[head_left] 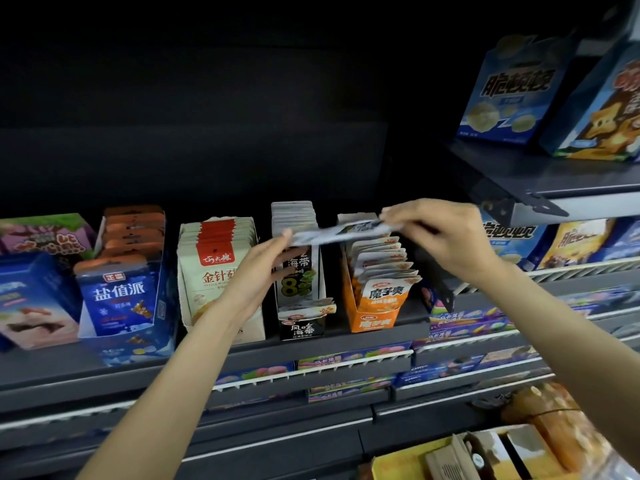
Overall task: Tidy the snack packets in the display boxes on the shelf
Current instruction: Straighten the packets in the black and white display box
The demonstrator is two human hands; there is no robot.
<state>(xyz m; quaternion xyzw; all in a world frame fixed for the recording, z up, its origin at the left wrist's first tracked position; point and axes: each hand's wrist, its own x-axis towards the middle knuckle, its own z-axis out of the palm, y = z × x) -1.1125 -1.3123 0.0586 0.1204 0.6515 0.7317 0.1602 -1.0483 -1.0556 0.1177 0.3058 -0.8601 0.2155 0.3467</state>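
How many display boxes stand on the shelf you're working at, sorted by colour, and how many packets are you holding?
Blue display box: 1
Cream display box: 1
Black-and-white display box: 1
Orange display box: 1
Packet in hand, held between left hand and right hand: 1
Total: 4 boxes, 1 packet in hand.

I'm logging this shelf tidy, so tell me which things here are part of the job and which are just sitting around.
Part of the job:
- packet, held flat between left hand and right hand
- black box
- orange box
- cream box
- blue box

Just sitting around:
- cartons on the upper shelf
- wrapped rolls on lower racks
- yellow carton, bottom right
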